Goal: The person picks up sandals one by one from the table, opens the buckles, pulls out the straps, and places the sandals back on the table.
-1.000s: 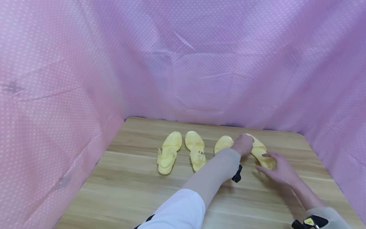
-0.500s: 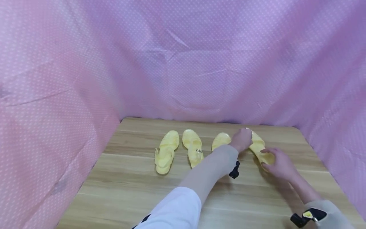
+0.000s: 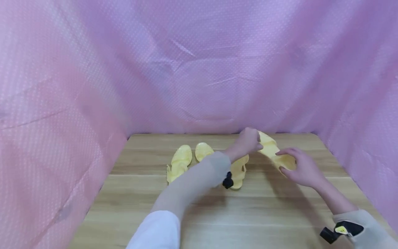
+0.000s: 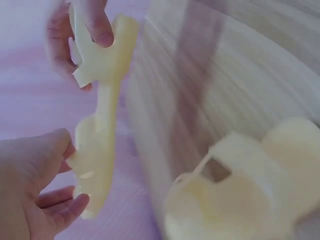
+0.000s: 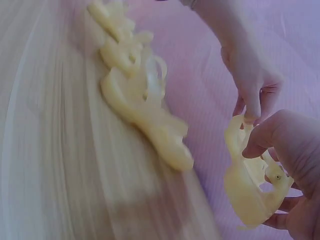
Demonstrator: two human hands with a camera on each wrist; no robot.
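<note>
Head view showed a pale yellow sandal (image 3: 273, 152) slanting between two hands above the wooden tabletop (image 3: 248, 221); both wrist views showed a gap between it and the boards. At the toe end, the left hand (image 3: 247, 140) had its thumb and fingers bent in on the sandal, a hold best seen in the left wrist view. At the heel end, the right hand (image 3: 303, 167) was clamped on the heel and strap part, thumb to one side and fingers to the other.

On the tabletop, a leftmost sandal (image 3: 180, 162) and a second sandal (image 3: 203, 151) lay near each other, both partly hidden by the left forearm (image 3: 186, 186). A third sandal (image 3: 238, 174) lay just beside the left wrist, also partly covered.

The step in hand seemed to be the two-handed handling of one sandal in the air; whether to turn it or shift it could not be told. The next move, as judged, called for an even hold at both ends, since the thin straps might flex, and a path clear of the third sandal
</note>
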